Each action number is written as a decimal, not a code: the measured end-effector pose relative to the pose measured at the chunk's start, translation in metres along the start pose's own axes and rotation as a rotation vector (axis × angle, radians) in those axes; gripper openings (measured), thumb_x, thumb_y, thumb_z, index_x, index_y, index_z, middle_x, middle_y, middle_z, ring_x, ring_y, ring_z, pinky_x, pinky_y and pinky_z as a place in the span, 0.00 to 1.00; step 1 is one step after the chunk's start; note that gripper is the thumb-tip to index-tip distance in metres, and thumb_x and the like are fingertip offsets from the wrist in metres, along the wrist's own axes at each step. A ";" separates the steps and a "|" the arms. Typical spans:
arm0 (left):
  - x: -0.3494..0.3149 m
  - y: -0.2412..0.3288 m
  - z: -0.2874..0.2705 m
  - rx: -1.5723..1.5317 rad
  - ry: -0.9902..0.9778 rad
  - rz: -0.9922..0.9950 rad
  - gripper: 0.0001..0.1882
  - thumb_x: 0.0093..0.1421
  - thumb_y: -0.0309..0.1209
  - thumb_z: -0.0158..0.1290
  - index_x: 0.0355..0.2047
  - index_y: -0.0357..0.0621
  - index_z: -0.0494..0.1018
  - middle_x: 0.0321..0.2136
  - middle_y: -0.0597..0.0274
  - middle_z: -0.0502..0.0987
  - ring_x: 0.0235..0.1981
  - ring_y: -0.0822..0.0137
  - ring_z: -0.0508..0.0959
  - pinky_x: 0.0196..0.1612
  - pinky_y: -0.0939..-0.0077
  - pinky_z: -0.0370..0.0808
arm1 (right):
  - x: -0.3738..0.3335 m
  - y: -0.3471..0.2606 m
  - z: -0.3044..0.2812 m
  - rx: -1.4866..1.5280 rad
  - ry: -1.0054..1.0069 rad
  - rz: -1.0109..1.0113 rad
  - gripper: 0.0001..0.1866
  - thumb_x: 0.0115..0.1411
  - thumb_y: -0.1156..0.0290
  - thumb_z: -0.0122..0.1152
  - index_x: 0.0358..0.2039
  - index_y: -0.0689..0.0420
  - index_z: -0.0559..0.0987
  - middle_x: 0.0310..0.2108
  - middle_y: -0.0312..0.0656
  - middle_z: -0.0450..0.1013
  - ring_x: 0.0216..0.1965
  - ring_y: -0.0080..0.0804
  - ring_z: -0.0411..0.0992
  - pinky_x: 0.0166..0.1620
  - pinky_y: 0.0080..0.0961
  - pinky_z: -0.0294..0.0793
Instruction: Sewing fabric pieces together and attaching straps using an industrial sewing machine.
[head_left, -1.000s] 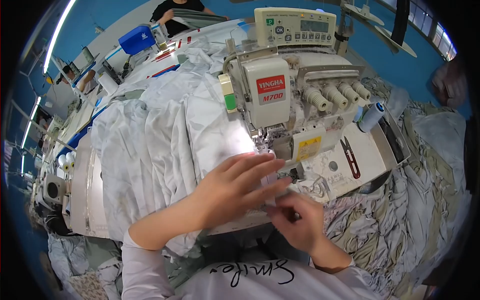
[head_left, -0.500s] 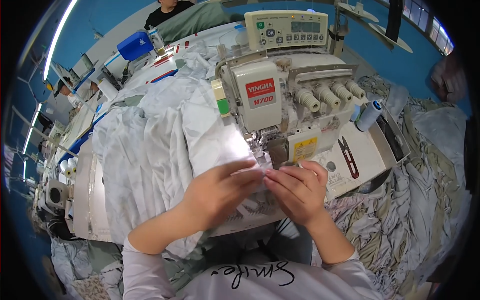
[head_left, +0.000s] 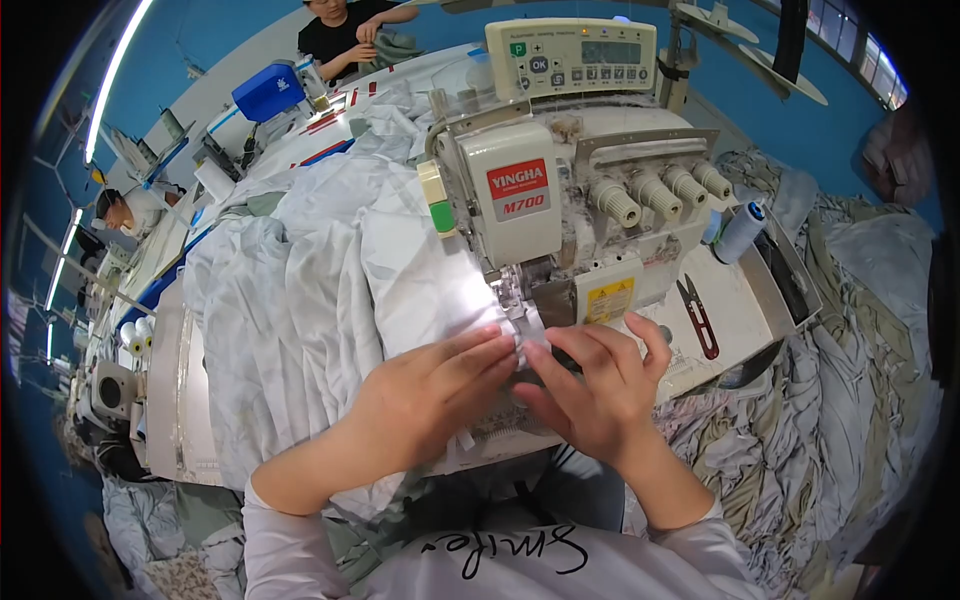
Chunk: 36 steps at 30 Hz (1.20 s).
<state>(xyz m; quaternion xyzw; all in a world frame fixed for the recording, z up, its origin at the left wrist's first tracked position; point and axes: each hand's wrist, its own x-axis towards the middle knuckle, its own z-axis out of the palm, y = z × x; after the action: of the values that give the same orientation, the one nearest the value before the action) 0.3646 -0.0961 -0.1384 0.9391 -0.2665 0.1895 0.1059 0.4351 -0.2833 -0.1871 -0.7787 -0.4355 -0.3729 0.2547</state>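
White fabric (head_left: 410,255) spreads from the left up to the presser foot of an overlock sewing machine (head_left: 505,225), where a small lamp lights it. My left hand (head_left: 425,395) is closed on the fabric's edge just in front of the foot; its fingers are pressed together and its thumb is hidden. Close beside it, my right hand (head_left: 605,390) has its fingers spread, with the fingertips touching a narrow strip of the same edge. The right thumb stands apart from the fingers. Below the hands, the fabric's end is partly covered.
Red-handled thread snips (head_left: 698,318) lie on the machine bed at right, near a blue thread cone (head_left: 738,232). Heaped grey-green cloth (head_left: 790,430) lies at the right. A control panel (head_left: 572,60) tops the machine. Across the table, another person (head_left: 345,40) handles green cloth.
My right fingers have loosened from a pinch and spread apart. My left hand has shifted slightly, its fingertips staying at the fabric edge. The person across has drawn the green cloth up in both hands.
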 end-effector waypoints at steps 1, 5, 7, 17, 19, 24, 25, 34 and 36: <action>0.001 -0.003 -0.001 0.001 -0.002 -0.003 0.19 0.46 0.23 0.52 0.42 0.39 0.72 0.44 0.56 0.73 0.44 0.60 0.74 0.40 0.72 0.75 | 0.004 0.000 0.000 0.013 -0.008 0.010 0.16 0.44 0.60 0.65 0.35 0.48 0.77 0.37 0.32 0.70 0.36 0.28 0.68 0.49 0.37 0.57; 0.005 -0.020 -0.005 0.017 -0.060 -0.044 0.20 0.46 0.23 0.49 0.43 0.39 0.71 0.45 0.57 0.70 0.44 0.59 0.74 0.40 0.71 0.74 | -0.007 -0.010 0.010 0.251 -0.022 0.091 0.14 0.43 0.64 0.67 0.32 0.50 0.76 0.34 0.33 0.70 0.32 0.31 0.70 0.40 0.33 0.66; 0.008 -0.031 -0.003 0.020 -0.005 -0.099 0.20 0.45 0.20 0.48 0.41 0.41 0.72 0.43 0.57 0.72 0.42 0.58 0.74 0.41 0.71 0.73 | -0.020 -0.050 0.004 0.791 -0.172 0.150 0.11 0.44 0.68 0.67 0.29 0.52 0.76 0.30 0.36 0.71 0.27 0.35 0.70 0.33 0.33 0.69; 0.019 -0.037 0.003 0.227 0.209 -0.310 0.09 0.52 0.31 0.53 0.33 0.41 0.75 0.35 0.60 0.77 0.36 0.63 0.76 0.35 0.73 0.74 | -0.162 -0.186 0.140 1.560 -1.002 0.568 0.33 0.56 0.44 0.47 0.39 0.69 0.70 0.37 0.60 0.68 0.40 0.54 0.67 0.47 0.34 0.65; 0.022 -0.035 -0.002 0.205 0.213 -0.287 0.09 0.52 0.32 0.53 0.32 0.41 0.76 0.35 0.61 0.77 0.37 0.63 0.75 0.35 0.73 0.73 | -0.178 -0.183 0.143 1.476 -1.135 0.412 0.32 0.57 0.45 0.46 0.39 0.68 0.70 0.34 0.59 0.68 0.37 0.53 0.67 0.44 0.35 0.66; 0.001 -0.064 -0.012 0.057 0.141 -0.260 0.09 0.52 0.31 0.53 0.32 0.41 0.76 0.35 0.61 0.77 0.37 0.62 0.75 0.37 0.71 0.73 | -0.082 -0.050 -0.012 1.122 -1.024 0.226 0.20 0.58 0.57 0.50 0.28 0.64 0.74 0.15 0.52 0.67 0.19 0.48 0.68 0.26 0.38 0.67; 0.000 -0.068 -0.015 0.025 0.096 -0.240 0.09 0.52 0.30 0.53 0.33 0.41 0.76 0.35 0.62 0.77 0.37 0.61 0.74 0.38 0.71 0.72 | -0.090 -0.028 -0.047 0.871 -0.985 0.331 0.16 0.57 0.61 0.53 0.31 0.65 0.74 0.24 0.53 0.71 0.25 0.45 0.72 0.27 0.33 0.70; -0.006 -0.061 -0.012 0.049 0.146 -0.085 0.08 0.48 0.26 0.54 0.30 0.41 0.75 0.38 0.58 0.74 0.41 0.57 0.73 0.42 0.66 0.71 | -0.158 -0.028 -0.087 0.327 -1.074 0.763 0.13 0.43 0.77 0.58 0.33 0.65 0.74 0.34 0.51 0.72 0.38 0.47 0.71 0.45 0.33 0.68; -0.009 -0.059 -0.009 0.018 0.204 -0.096 0.08 0.47 0.26 0.54 0.30 0.41 0.74 0.39 0.58 0.73 0.42 0.57 0.73 0.43 0.66 0.71 | -0.154 -0.029 -0.074 0.265 -0.599 0.627 0.21 0.44 0.72 0.61 0.41 0.62 0.72 0.36 0.50 0.70 0.41 0.47 0.67 0.46 0.35 0.65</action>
<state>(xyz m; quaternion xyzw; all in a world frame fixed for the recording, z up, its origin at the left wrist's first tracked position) 0.3863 -0.0396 -0.1397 0.9275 -0.2071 0.2813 0.1333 0.3309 -0.3978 -0.2654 -0.9073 -0.2771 0.0231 0.3154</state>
